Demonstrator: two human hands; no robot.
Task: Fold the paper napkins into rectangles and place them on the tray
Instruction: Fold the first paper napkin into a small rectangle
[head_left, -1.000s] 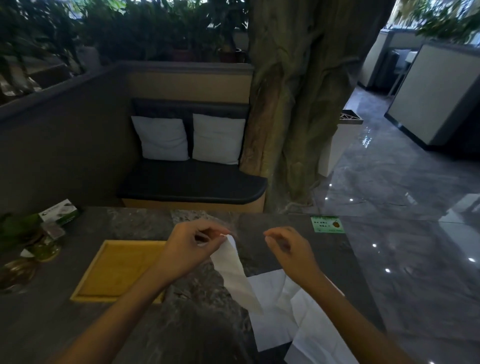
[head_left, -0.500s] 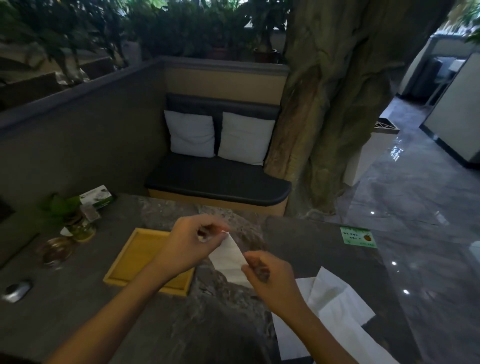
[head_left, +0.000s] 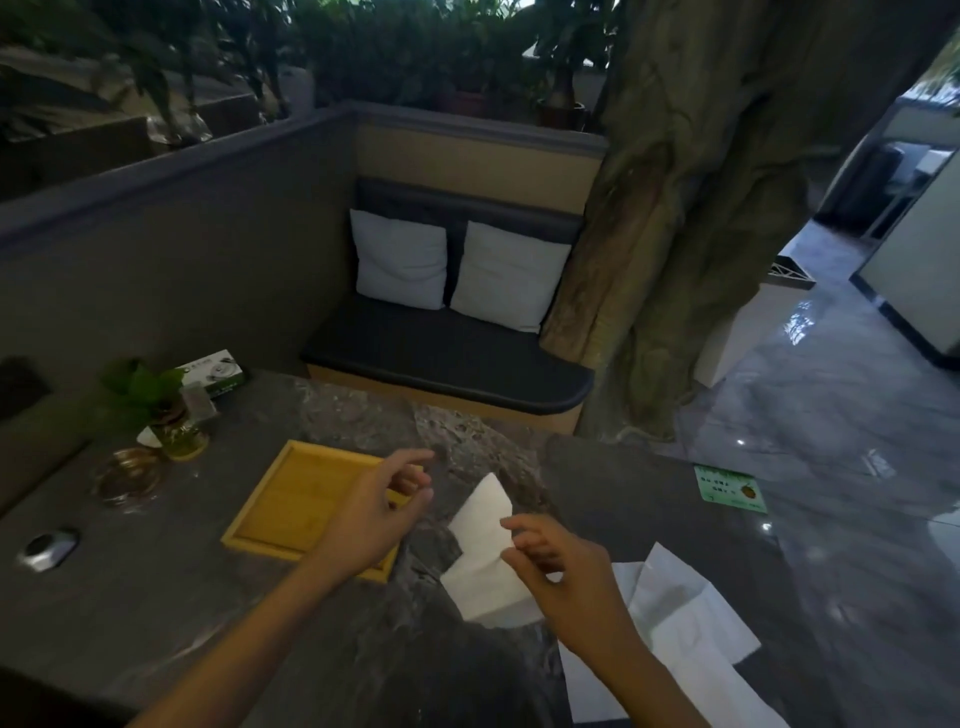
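A white folded paper napkin (head_left: 485, 551) lies on the dark stone table, just right of the yellow wooden tray (head_left: 291, 499). My right hand (head_left: 558, 577) rests over the napkin's right edge, its fingertips pinching the paper. My left hand (head_left: 379, 509) hovers over the tray's right side, fingers apart and holding nothing. The tray has nothing in it. More unfolded white napkins (head_left: 685, 623) lie spread at the lower right, partly under my right forearm.
At the table's left stand a small plant in a glass jar (head_left: 166, 421), a glass ashtray (head_left: 127, 475), a green-and-white box (head_left: 215, 371) and a metal button (head_left: 47, 545). A green card (head_left: 730, 488) lies far right. A bench with two pillows is beyond the table.
My left hand has let go of the napkin and moved off above the tray. The napkin went from hanging in the air to lying on the table under my right hand.
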